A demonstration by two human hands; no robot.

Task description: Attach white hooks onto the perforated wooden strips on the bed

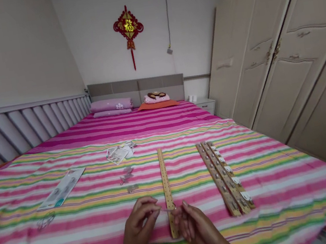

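Perforated strip [164,176], head view: lies lengthwise on striped bed [290,209], running between hands, holes apparently bare along visible length. Left hand [138,221] pinches small thin piece [167,210] above strip; right hand [197,222] half curled at piece's other end, grip cannot be told. Three strips [223,175] at right already carry metal or white fittings [236,181]. Perforated strip seems barely begun; loose pieces [127,174], packets [119,154] remain farther left.

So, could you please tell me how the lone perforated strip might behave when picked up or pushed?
The perforated strip is probably stiff, as it lies straight. It is likely light, being narrow and full of holes, and seems unlikely to roll, looking flat.
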